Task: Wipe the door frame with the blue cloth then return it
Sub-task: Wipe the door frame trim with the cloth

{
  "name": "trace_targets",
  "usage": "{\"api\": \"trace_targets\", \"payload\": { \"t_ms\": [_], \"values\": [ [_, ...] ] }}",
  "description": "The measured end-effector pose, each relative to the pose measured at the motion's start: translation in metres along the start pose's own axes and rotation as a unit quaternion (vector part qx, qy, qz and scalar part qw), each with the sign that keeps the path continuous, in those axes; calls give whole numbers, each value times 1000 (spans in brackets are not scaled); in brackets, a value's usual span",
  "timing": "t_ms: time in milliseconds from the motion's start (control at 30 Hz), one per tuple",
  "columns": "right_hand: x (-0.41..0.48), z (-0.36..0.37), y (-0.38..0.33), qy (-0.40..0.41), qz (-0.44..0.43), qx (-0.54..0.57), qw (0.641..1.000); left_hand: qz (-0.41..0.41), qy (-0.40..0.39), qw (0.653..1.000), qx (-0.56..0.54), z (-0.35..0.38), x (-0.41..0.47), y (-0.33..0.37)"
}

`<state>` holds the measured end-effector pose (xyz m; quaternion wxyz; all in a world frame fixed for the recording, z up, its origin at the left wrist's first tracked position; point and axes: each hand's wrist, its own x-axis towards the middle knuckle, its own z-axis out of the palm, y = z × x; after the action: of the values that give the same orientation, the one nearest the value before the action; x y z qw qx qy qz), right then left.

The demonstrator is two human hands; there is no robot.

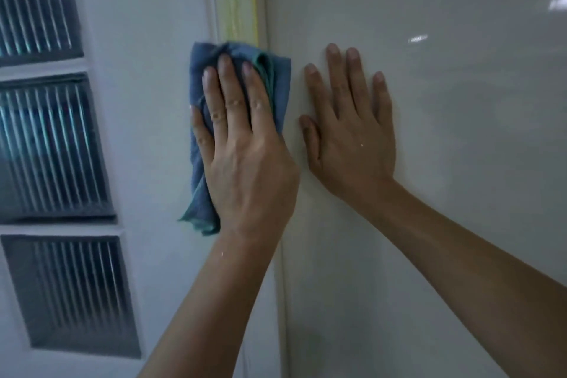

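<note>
My left hand [245, 150] presses the blue cloth [277, 80] flat against the door frame [239, 0], a pale yellowish vertical strip between the white door and the wall. The cloth is bunched, with a teal edge, and hangs below my palm at its lower left. My fingers lie spread over it, pointing up. My right hand [352, 132] rests flat on the glossy wall just right of the frame, fingers apart, holding nothing. The part of the frame under the cloth and my left arm is hidden.
The white door [144, 101] on the left carries three dark ribbed glass panels [52, 147] stacked vertically. The glossy white wall [445, 86] fills the right side and shows light reflections.
</note>
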<state>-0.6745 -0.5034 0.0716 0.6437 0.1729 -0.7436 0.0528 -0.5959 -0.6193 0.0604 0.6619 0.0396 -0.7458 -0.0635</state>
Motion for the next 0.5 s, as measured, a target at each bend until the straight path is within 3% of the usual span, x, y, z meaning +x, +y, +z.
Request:
{"api": "trace_targets", "payload": {
  "t_ms": [100, 267, 500],
  "values": [
    [0, 1, 0, -3, 0, 5, 1000, 0, 4, 1000, -22, -2, 10, 1],
    [-1, 1, 2, 1, -5, 5, 1000, 9, 1, 1000, -10, 3, -48, -6],
    [2, -1, -3, 5, 6, 9, 1000, -16, -10, 1000, -22, -10, 27, 7]
  ]
}}
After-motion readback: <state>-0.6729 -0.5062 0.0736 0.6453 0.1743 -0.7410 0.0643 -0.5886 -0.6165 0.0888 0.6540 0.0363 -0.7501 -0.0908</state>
